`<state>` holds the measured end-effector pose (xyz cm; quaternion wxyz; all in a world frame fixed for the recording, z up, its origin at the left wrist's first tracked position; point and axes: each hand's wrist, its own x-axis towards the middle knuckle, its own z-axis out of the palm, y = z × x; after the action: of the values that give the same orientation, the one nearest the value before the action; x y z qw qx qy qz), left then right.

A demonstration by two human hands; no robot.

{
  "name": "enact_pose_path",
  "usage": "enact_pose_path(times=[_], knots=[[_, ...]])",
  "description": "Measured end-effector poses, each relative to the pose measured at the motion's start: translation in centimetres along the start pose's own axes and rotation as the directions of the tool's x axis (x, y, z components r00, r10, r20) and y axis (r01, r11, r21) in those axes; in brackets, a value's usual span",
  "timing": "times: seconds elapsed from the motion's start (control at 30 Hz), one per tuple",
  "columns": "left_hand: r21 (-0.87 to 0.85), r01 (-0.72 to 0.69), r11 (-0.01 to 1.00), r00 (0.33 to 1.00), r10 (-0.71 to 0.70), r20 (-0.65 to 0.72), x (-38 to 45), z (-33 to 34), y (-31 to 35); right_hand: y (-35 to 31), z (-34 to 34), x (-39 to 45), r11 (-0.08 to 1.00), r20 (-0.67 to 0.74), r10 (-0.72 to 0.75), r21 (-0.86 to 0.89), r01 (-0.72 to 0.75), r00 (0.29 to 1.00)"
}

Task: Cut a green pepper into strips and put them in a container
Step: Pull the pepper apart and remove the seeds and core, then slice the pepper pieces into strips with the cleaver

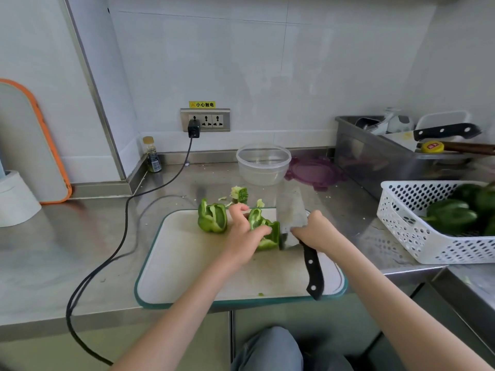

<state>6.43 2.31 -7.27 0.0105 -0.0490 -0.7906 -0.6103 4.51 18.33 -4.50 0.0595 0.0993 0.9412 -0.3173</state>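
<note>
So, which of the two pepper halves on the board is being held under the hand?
The right pepper half, next to the cleaver: the left hand presses on it. The left pepper half lies apart, untouched.

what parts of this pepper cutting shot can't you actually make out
Head view only:
- Cleaver blade: motion-blurred, so its edge against the pepper piece is unclear.
- Left hand covers part of that piece; fingertip placement hidden.
- Right hand: its grip on the handle is partly hidden by its own back.
- White basket: cut off by the right edge, pepper count unknown.
- Bottle label: too small to read.
</note>
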Motion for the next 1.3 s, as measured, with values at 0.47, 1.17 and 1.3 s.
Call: enact_pose_path(times=[0.47,1.17,1.3], knots=[[0.322,-0.167,0.932,0.955,0.234,-0.182,-0.1,0.0,0.4,-0.4,-0.5,-1.7,0.971,0.022,-0.119,0.209,0.112,0.993],[0.261,0.124,0.957,0.976,-0.071,-0.205,0.3,-0.4,0.3,-1.9,0.3,-5.1,0.952,0.023,-0.301,-0.052,0.302,0.953],[0.298,0.153,0.942,0.975,-0.094,-0.203,0.4,-0.1,0.9,-1.6,0.5,-4.9,0.959,0.02,-0.282,-0.014,0.282,0.959]])
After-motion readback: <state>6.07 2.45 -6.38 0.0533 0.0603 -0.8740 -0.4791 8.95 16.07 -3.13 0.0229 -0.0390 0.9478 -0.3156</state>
